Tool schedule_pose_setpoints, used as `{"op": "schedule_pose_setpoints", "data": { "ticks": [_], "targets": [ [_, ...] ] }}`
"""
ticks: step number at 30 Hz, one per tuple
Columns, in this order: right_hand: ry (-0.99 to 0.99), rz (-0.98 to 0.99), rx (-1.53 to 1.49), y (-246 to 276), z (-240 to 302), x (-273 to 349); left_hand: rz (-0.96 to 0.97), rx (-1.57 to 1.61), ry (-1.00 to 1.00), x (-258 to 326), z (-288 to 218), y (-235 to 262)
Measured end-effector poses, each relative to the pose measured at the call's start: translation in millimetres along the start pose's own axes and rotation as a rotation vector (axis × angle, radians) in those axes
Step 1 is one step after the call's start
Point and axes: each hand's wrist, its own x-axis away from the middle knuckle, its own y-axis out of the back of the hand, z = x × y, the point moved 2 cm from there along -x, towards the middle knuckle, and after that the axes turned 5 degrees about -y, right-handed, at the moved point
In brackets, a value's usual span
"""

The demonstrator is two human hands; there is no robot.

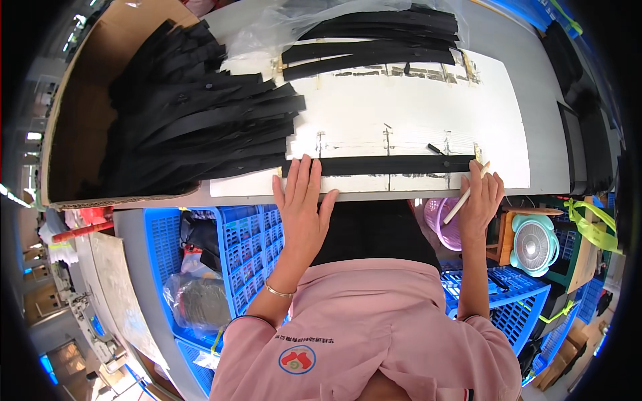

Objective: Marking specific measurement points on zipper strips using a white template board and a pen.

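Now you are pressing your flat, open left hand (302,204) on a long black strip (388,164) running left-right mid-frame, while your right hand (480,200) is grasping a white stick (463,200).

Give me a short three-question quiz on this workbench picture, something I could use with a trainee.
1. True or false: the left hand lies flat with its fingers on the black strip.
2. What does the right hand hold? A) scissors B) a white stick C) a brush
3. Where is the big pile of black strips: to the person's left or right of the white board?

Key: 1 true; 2 B; 3 left.
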Motion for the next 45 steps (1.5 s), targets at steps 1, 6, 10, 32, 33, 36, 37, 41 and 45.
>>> {"op": "schedule_pose_setpoints", "data": {
  "ticks": [1, 6, 10, 32, 33, 36, 37, 41, 45],
  "targets": [
    [0.006, -0.001, -0.003, -0.5, 1.3, -0.2, 0.009, -0.008, -0.017, -5.4, 2.1, 0.7],
    [-0.022, 0.004, 0.008, -2.3, 3.8, -0.1, -0.017, 0.038, -0.065, -26.7, 12.7, -0.7],
    [-0.021, -0.004, -0.001, -3.6, 2.1, 0.0, -0.051, -0.029, -0.047, -19.8, 14.4, 3.9],
    [-0.103, 0.034, -0.085, -6.4, -0.7, 9.4, -0.029, -0.047, 0.009, -9.9, -2.0, -9.8],
    [-0.115, 0.043, -0.086, -6.7, -1.2, 9.7, -0.045, -0.068, 0.054, -8.8, 5.0, -6.2],
    [-0.133, 0.044, -0.107, -5.4, -7.1, 10.1, -0.009, -0.037, 0.058, -8.1, 10.6, -2.0],
    [-0.139, 0.036, -0.106, -3.8, -7.8, 9.7, -0.004, -0.012, 0.043, -8.0, 10.2, -2.4],
    [-0.155, 0.079, -0.13, -3.2, -4.8, 2.5, -0.012, -0.024, 0.06, -6.9, 10.6, -2.6],
    [-0.151, 0.068, -0.147, -0.5, -1.4, -1.3, -0.038, -0.047, 0.035, -6.6, 12.8, -3.8]
  ]
}}
